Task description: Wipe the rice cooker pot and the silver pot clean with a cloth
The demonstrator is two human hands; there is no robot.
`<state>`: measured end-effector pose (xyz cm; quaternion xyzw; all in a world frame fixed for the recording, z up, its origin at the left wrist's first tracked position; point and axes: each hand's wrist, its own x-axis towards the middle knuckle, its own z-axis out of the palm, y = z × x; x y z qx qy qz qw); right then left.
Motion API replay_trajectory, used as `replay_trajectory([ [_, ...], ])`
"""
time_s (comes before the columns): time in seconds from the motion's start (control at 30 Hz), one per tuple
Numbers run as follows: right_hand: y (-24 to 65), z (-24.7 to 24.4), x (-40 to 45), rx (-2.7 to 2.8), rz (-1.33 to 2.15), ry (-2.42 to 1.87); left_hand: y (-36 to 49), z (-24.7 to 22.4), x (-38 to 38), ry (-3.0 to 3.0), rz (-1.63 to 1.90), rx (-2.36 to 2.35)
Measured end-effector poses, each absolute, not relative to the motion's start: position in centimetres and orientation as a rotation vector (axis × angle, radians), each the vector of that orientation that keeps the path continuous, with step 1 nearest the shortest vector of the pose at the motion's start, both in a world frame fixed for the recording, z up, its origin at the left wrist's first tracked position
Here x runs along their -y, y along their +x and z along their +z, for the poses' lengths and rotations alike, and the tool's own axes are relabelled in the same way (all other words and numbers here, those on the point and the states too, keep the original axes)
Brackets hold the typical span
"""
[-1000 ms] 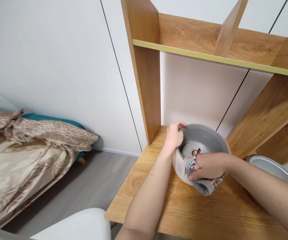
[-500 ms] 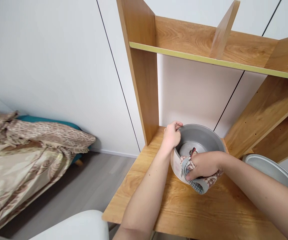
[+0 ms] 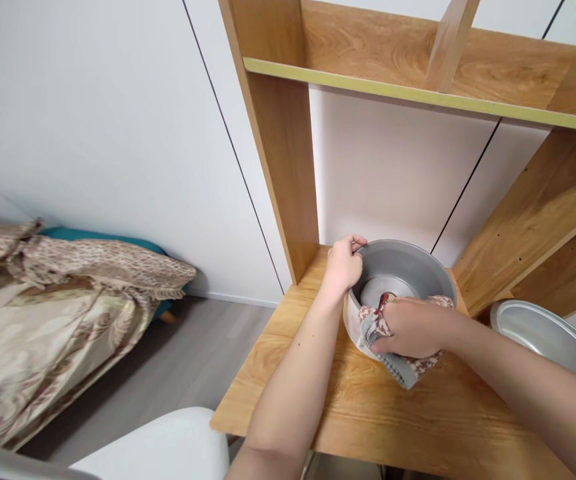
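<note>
Head | pot (image 3: pixel 403 261) on wooden table (image 3: pixel 268 380), lower right | left hand (image 3: pixel 345 265): fingers clamped on pot rim | right hand (image 3: pixel 413 327): fingers clamped on cloth (image 3: pixel 405 372), at near rim | pan (image 3: pixel 543 330) lower right | shelf (image 3: pixel 398 89) upper right | white wall (image 3: pixel 108 120) upper left | fabric (image 3: pixel 43 327) left, grey floor (image 3: pixel 208 353), white chair (image 3: pixel 168 443) bottom left

A home, shown by the draped sofa (image 3: pixel 83 267) and wooden shelf unit (image 3: pixel 288 167).

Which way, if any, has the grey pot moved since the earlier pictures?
No, no visible shift: the grey pot keeps about the same gap from the left shelf upright and meets the dark wall seam at about the same spot.
</note>
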<state>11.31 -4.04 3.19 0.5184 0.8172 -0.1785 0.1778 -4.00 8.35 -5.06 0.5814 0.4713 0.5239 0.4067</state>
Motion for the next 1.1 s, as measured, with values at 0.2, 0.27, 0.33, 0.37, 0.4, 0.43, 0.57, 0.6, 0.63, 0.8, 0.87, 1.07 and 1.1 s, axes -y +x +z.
replay_trajectory([
  [0.2,11.5,4.0,2.6,-2.285,-0.646,1.319,-4.1,-5.3,-8.5,1.481,1.313,-1.200],
  [0.27,11.0,3.6,3.4,-2.308,-0.533,1.375,-4.2,-5.3,-8.5,1.487,1.306,-1.197],
  [0.33,10.5,3.2,4.4,-2.320,-0.417,1.445,-4.2,-5.4,-8.5,1.497,1.301,-1.202],
  [0.37,10.4,3.1,4.8,-2.314,-0.387,1.471,-4.2,-5.4,-8.6,1.504,1.300,-1.210],
  [0.4,10.3,2.9,5.0,-2.310,-0.370,1.488,-4.2,-5.4,-8.6,1.511,1.303,-1.219],
  [0.43,10.3,2.9,5.0,-2.305,-0.371,1.494,-4.2,-5.5,-8.6,1.518,1.307,-1.228],
  [0.57,11.2,3.3,3.5,-2.301,-0.545,1.380,-4.2,-5.6,-8.8,1.527,1.318,-1.223],
  [0.6,11.4,3.5,3.1,-2.297,-0.596,1.339,-4.2,-5.7,-8.8,1.525,1.320,-1.216],
  [0.63,11.5,3.6,2.8,-2.291,-0.625,1.318,-4.3,-5.7,-8.9,1.521,1.321,-1.210],
  [0.8,11.0,3.4,3.8,-2.310,-0.470,1.394,-4.4,-5.6,-9.0,1.512,1.308,-1.203],
  [0.87,10.7,3.1,4.6,-2.322,-0.384,1.457,-4.4,-5.4,-8.9,1.514,1.298,-1.202],
  [1.07,11.2,3.0,3.9,-2.307,-0.494,1.417,-4.3,-5.0,-8.6,1.470,1.283,-1.210],
  [1.1,11.3,3.2,3.5,-2.300,-0.533,1.386,-4.4,-4.9,-8.6,1.465,1.280,-1.207],
])
